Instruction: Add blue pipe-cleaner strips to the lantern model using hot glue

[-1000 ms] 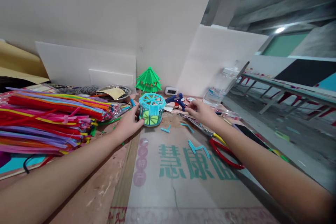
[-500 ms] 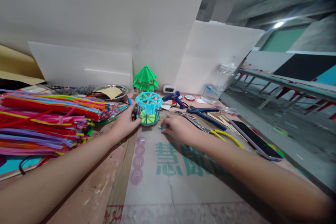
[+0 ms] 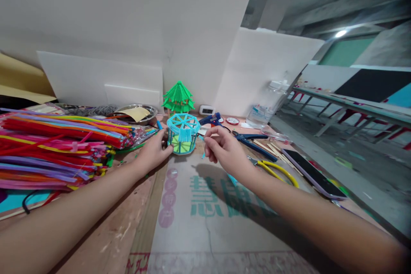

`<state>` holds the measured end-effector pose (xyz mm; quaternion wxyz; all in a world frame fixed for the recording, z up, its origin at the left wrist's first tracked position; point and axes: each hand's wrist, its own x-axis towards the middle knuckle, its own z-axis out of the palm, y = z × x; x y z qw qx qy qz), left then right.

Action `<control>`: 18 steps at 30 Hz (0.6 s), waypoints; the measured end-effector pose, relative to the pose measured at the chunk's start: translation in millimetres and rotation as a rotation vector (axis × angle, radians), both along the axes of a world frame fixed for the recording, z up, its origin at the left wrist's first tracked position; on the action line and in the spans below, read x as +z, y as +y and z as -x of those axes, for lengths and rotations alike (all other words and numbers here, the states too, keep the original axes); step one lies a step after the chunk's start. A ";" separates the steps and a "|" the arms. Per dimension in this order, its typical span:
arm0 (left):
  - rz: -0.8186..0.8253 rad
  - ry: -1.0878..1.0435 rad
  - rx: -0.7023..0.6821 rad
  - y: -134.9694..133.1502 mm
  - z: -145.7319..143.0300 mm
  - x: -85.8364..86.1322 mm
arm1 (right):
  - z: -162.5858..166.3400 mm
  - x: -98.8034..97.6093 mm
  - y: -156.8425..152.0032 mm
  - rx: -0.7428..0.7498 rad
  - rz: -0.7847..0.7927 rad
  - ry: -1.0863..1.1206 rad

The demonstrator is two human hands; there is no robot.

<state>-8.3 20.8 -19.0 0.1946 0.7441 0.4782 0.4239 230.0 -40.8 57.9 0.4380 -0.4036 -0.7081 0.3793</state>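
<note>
A small round pavilion-like model (image 3: pixel 183 133) stands on the board, with a light-blue spoked top, thin posts and a yellow-green base. My left hand (image 3: pixel 156 150) holds it by its left side, thumb at the base, other fingers partly hidden behind it. To its right, my right hand (image 3: pixel 223 150) is raised above the board with thumb and forefinger pinched. A short blue pipe cleaner piece (image 3: pixel 201 138) shows at those fingertips, partly covered. Another blue strip (image 3: pixel 231 179) lies on the board below the right wrist.
Bundles of pipe cleaners (image 3: pixel 64 150) fill the left side. Behind the model stand a green-roofed model (image 3: pixel 179 97) and a blue glue gun (image 3: pixel 210 119). At right lie blue-handled pliers (image 3: pixel 257 143), yellow-handled scissors (image 3: pixel 282 171), sticks and a phone (image 3: pixel 313 173). A plastic bottle (image 3: pixel 265 105) stands behind.
My right hand has lifted off the board and moved slightly right, with a blue piece at its fingertips. The left hand still holds the model, now tilted a little.
</note>
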 end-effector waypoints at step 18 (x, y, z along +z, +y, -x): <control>-0.010 -0.018 -0.020 -6.2 -2.0 5.0 | 9.4 -10.9 22.3 -0.074 0.100 0.262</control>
